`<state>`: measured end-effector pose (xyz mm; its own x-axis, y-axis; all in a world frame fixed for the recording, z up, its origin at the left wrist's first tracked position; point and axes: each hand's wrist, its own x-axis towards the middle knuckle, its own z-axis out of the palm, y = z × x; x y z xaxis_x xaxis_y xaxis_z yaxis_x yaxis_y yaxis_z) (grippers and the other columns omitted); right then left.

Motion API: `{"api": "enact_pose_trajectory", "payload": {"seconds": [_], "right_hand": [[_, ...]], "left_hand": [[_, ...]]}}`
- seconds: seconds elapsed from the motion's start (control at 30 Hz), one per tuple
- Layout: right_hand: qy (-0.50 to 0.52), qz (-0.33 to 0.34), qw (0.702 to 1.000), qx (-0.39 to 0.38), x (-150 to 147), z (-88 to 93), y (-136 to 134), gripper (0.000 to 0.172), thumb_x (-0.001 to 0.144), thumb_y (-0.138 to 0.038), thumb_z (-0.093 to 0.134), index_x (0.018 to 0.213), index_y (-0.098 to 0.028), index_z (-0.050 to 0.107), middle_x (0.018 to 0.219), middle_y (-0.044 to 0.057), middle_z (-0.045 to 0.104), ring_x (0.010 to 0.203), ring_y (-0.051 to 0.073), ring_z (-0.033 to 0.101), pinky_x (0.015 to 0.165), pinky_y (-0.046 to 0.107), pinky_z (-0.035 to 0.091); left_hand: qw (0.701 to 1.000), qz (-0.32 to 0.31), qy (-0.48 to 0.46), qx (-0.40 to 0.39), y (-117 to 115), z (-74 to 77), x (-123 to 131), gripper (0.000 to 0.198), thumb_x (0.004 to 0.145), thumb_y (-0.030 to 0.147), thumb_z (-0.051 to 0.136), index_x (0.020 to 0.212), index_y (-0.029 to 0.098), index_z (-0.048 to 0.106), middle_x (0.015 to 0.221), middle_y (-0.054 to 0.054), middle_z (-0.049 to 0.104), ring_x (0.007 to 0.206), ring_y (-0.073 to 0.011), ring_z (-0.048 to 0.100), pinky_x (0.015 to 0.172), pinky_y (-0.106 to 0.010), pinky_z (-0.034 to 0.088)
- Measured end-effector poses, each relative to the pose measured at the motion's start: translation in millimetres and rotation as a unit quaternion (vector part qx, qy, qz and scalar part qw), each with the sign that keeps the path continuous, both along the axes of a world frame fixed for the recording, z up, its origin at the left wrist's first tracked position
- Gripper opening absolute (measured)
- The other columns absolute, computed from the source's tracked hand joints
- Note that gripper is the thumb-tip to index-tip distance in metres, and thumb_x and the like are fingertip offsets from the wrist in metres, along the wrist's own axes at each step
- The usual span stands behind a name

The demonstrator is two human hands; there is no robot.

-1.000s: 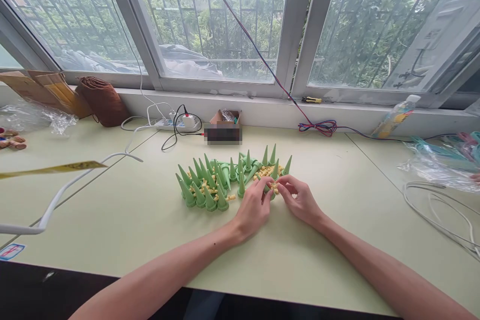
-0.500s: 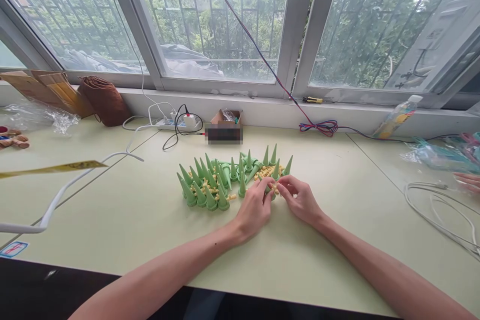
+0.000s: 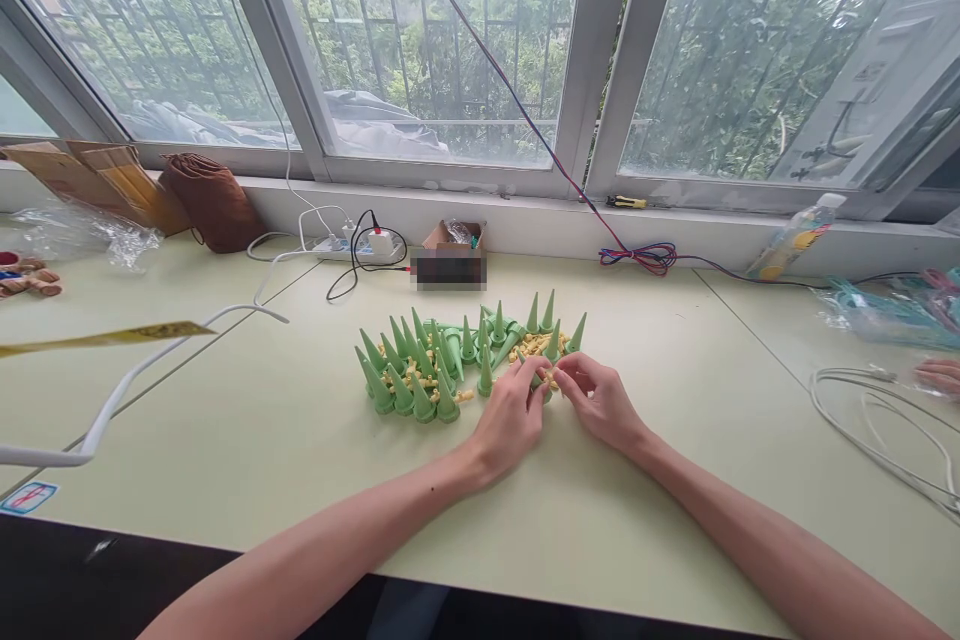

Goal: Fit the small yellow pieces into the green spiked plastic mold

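Observation:
My left hand is closed around a green plastic cone spike, largely covered by the fingers. Against its side, my right hand pinches a small yellow plastic piece, shaped like a little valve. Just beyond the hands lies a pile of loose yellow pieces, with several green cones upright around it. To the left stands a cluster of green cones with yellow pieces among them. A single upright cone is beside my left hand. More green cones lie on their sides behind.
Behind the cones is a small open cardboard box, near a power strip with cables. A brown pouch sits back left. A white cable crosses the left side. At right are a bottle, a coiled cable and another person's hand.
Both hands stay almost in place, with only a slight shift at the right fingertips by the yellow piece. The other person's hand at the right edge has moved a little.

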<state>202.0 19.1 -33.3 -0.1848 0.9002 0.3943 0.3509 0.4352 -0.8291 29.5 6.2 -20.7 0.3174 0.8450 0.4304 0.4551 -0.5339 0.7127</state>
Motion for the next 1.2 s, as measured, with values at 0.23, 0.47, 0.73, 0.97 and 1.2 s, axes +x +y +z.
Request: {"api": "enact_pose_trajectory", "payload": {"seconds": [0.23, 0.47, 0.73, 0.97, 1.2], "right_hand": [[-0.014, 0.021, 1.000, 0.007, -0.3, 0.0, -0.3, 0.036, 0.094, -0.050, 0.052, 0.088, -0.018, 0.066, 0.068, 0.004, 0.063, 0.057, 0.016, 0.056, 0.052, 0.027, 0.046], [-0.012, -0.002, 1.000, -0.001, -0.5, -1.1, 0.9, 0.039, 0.094, -0.051, 0.051, 0.079, -0.018, 0.063, 0.063, 0.002, 0.059, 0.052, 0.013, 0.049, 0.048, 0.026, 0.042], [-0.008, 0.023, 1.000, 0.002, -0.3, 0.6, -1.0, 0.036, 0.093, -0.052, 0.053, 0.091, -0.018, 0.066, 0.067, 0.004, 0.062, 0.059, 0.017, 0.057, 0.052, 0.028, 0.047], [-0.021, -0.003, 1.000, -0.002, 0.1, -1.0, 1.5, 0.039, 0.095, -0.050, 0.051, 0.077, -0.018, 0.063, 0.060, 0.001, 0.057, 0.051, 0.013, 0.048, 0.047, 0.026, 0.041], [0.004, 0.025, 1.000, 0.002, 0.3, 1.4, -1.5, 0.034, 0.093, -0.051, 0.053, 0.093, -0.019, 0.064, 0.073, 0.005, 0.065, 0.059, 0.017, 0.060, 0.053, 0.029, 0.049]], "left_hand": [[1.000, -0.002, 0.003, 0.009, -0.2, 0.0, 0.0, 0.016, 0.095, 0.015, 0.047, 0.108, 0.021, 0.054, 0.090, -0.003, 0.060, 0.074, -0.0159, 0.056, 0.070, -0.028, 0.047], [1.000, -0.005, 0.005, 0.013, -0.2, 0.0, 0.5, 0.017, 0.094, 0.013, 0.046, 0.106, 0.020, 0.055, 0.090, -0.004, 0.060, 0.077, -0.0168, 0.057, 0.071, -0.029, 0.048], [1.000, -0.003, 0.002, 0.017, 0.5, 0.1, 0.0, 0.017, 0.095, 0.015, 0.046, 0.108, 0.021, 0.055, 0.092, -0.004, 0.060, 0.079, -0.0171, 0.058, 0.070, -0.029, 0.048], [1.000, -0.008, -0.002, 0.012, 0.0, -0.2, 1.3, 0.017, 0.094, 0.012, 0.046, 0.106, 0.020, 0.055, 0.091, -0.004, 0.059, 0.075, -0.0157, 0.058, 0.070, -0.028, 0.047], [1.000, -0.003, 0.002, 0.011, 1.0, -1.4, 0.1, 0.017, 0.095, 0.015, 0.046, 0.109, 0.021, 0.054, 0.092, -0.004, 0.059, 0.075, -0.0163, 0.058, 0.071, -0.029, 0.048]]}}
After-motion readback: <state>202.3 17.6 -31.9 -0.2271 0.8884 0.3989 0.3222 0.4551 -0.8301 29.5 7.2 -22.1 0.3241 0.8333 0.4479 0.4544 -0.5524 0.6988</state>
